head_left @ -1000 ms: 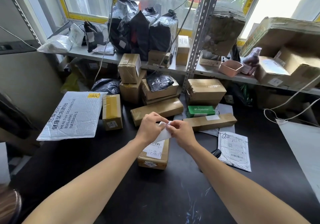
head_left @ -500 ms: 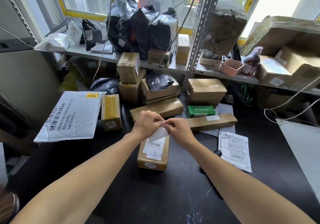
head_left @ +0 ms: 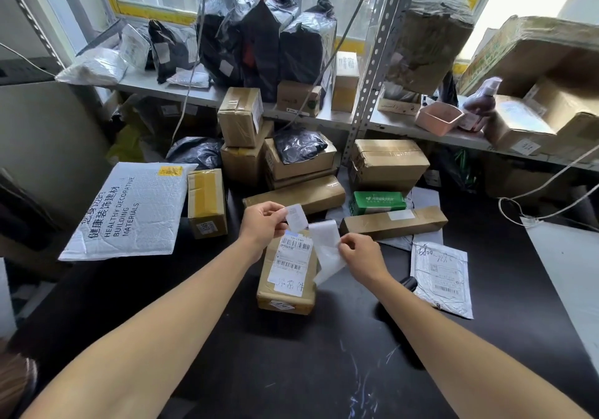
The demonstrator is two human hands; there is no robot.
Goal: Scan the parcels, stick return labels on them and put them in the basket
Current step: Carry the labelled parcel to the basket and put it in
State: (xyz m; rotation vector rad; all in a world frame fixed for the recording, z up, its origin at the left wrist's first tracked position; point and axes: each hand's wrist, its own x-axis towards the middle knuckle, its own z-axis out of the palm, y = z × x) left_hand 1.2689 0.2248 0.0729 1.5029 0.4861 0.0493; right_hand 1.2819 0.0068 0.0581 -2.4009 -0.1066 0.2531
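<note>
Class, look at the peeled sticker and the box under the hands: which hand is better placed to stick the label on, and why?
The left hand. It pinches the small label just above the box, while the right hand holds only the backing strip.

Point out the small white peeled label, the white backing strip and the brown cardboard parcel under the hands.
small white peeled label (head_left: 297,217), head view, its printed face.
white backing strip (head_left: 326,250), head view, its middle.
brown cardboard parcel (head_left: 265,285), head view, bare top left of its shipping label.
</note>
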